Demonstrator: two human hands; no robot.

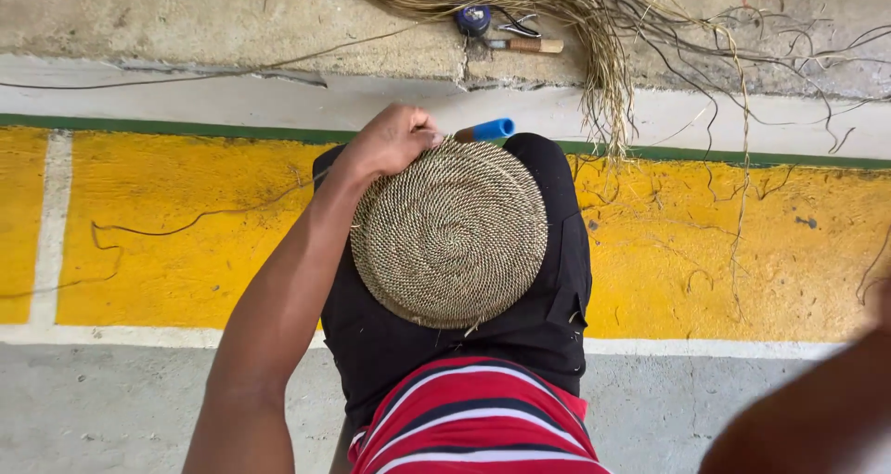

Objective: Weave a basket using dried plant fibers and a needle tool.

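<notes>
One woven round basket piece (450, 234) resting across a lap in black shorts (548, 316), above yellow-painted floor (186, 251). Left hand (392, 140) clenched at its far rim, gripping a blue-handled tool (484, 129). Right arm blurred at frame's edge, fingers out of sight. Loose straw fibres (594, 28) nearby on concrete.

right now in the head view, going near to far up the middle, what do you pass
striped shirt → round woven basket on the lap → left hand at its far rim, blue-handled tool beside it → green line → wooden-handled tool and dry fibre bundle
</notes>
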